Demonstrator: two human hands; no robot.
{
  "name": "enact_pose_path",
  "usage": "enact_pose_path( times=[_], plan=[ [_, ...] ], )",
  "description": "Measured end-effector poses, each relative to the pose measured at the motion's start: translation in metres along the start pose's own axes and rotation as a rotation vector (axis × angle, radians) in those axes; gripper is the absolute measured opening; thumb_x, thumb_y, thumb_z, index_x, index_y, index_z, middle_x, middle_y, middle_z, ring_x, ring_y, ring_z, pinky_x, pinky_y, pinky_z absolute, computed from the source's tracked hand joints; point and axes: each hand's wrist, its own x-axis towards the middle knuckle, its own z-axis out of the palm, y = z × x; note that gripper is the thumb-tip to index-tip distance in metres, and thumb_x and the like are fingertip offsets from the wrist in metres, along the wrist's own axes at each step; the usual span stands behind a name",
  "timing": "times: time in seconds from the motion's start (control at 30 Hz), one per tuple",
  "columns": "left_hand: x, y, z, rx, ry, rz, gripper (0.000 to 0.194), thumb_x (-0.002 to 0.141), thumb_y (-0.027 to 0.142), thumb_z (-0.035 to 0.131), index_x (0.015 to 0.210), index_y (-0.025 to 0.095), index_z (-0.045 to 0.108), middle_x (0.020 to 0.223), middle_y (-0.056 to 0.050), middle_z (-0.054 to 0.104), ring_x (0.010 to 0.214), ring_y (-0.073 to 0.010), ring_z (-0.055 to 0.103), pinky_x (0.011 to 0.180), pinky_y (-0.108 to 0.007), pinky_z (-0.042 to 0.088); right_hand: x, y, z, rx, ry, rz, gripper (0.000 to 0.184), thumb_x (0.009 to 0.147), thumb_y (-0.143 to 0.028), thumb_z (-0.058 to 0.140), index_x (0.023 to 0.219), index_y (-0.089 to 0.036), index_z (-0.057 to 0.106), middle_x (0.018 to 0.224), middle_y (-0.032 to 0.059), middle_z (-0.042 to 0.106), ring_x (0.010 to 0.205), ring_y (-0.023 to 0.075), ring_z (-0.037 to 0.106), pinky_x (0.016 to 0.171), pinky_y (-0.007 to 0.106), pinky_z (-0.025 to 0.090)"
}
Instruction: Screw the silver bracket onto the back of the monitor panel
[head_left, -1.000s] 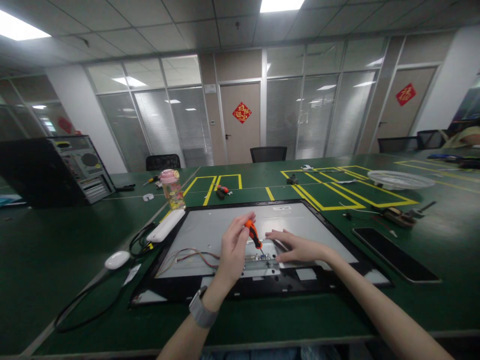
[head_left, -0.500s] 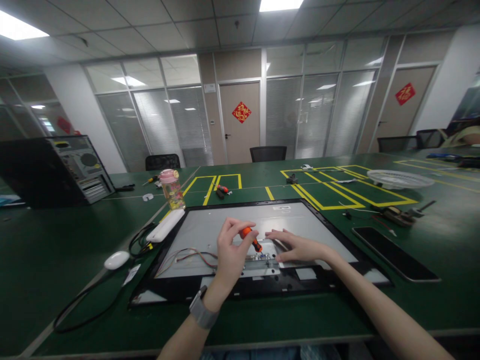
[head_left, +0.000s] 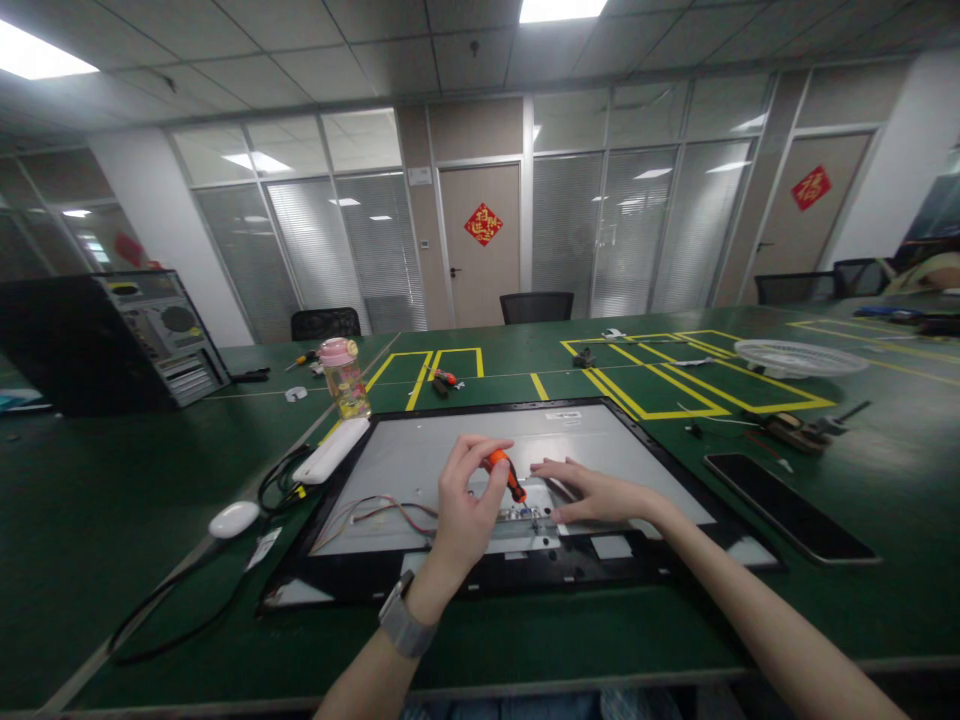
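Observation:
My left hand (head_left: 469,495) is closed around the handle of an orange and black screwdriver (head_left: 508,474), which tilts with its tip down at a small metal bracket area (head_left: 525,514). Beneath both hands a flat display panel (head_left: 390,450) with a grey metal back and black frame lies on the table. My right hand (head_left: 596,492) rests on the panel just right of the screwdriver tip, fingers apart and nothing visibly held. Thin coloured wires (head_left: 397,508) run left from the bracket across the panel. What the tip touches is too small to make out.
A black phone (head_left: 787,507) lies right of the panel on the green table (head_left: 600,650). Left are a white adapter (head_left: 330,452), a white mouse (head_left: 233,520), black cables and a pink-lidded bottle (head_left: 345,378). An open computer case (head_left: 112,340) stands far left; a red-handled tool (head_left: 445,378) lies behind.
My left fingers have shifted slightly around the screwdriver handle, and its orange part shows more. The right hand and the panel have stayed in place.

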Motion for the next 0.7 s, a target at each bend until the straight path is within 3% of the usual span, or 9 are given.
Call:
enact_pose_path(
  times=[0.3,0.7],
  plan=[
    [0.0018,-0.0074,0.0026,-0.011,0.076,-0.069,0.013,0.079,0.026,0.067,0.089,0.017,0.066,0.081,-0.002,0.056,0.073,-0.0129,0.057,0.069,-0.024,0.048,-0.0009,-0.0043,-0.0017,0.01,-0.006,0.021,0.079,0.075,-0.068,0.058,0.14,-0.025,0.039,0.151,0.0063,0.032,0.141,0.0305,0.02,0.118,0.048,0.003],
    [0.001,-0.0034,0.0005,-0.142,-0.115,-0.092,0.024,0.089,0.028,0.053,0.109,0.019,0.064,0.092,-0.007,0.061,0.087,-0.0169,0.061,0.082,-0.03,0.05,0.0004,0.0014,0.0006,0.003,0.002,0.011,0.079,0.077,-0.065,0.058,0.141,-0.025,0.037,0.151,0.0073,0.032,0.141,0.0287,0.02,0.117,0.048,0.004]
  ],
)
